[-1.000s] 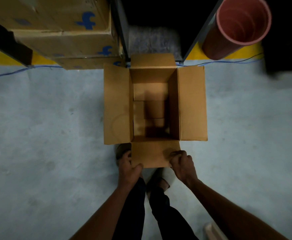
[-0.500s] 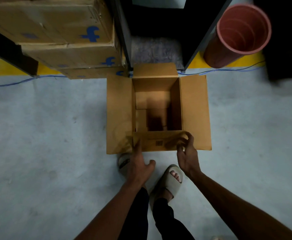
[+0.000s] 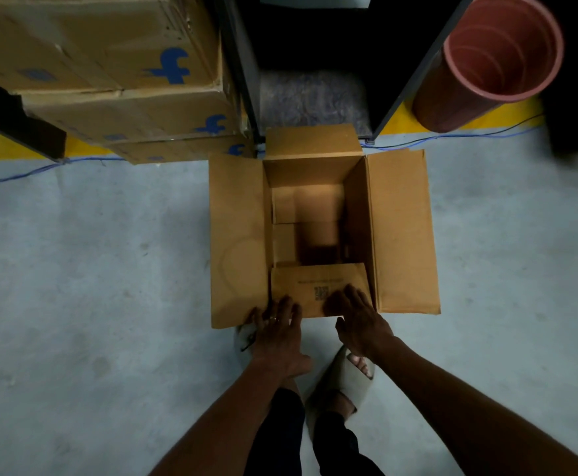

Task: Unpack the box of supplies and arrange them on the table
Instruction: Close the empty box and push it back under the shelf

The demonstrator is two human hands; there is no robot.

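Open cardboard box [image 3: 322, 231] sitting on the grey floor [image 3: 92, 269], dead centre of the frame, side flaps and far flap folded out flat. Near flap [image 3: 318, 286] tipped in over the opening, printed code facing up. Left hand [image 3: 277, 333] laid flat at the lower left corner of that flap, fingers straight and a bit spread, ring on one of them. Right hand [image 3: 358, 321] flat on the flap's lower right, fingers straight and close together, tips just beside the printed code. No pinching anywhere, just palms down. Smaller brown boxes [image 3: 306, 204] down inside, lower part lost in shadow. Stacked cartons [image 3: 109, 80] with blue logos upper left, reddish tube [image 3: 486, 60] upper right, blue cable [image 3: 40, 170] running along the yellow line [image 3: 466, 116]. Sandalled foot [image 3: 346, 383] below the hands.
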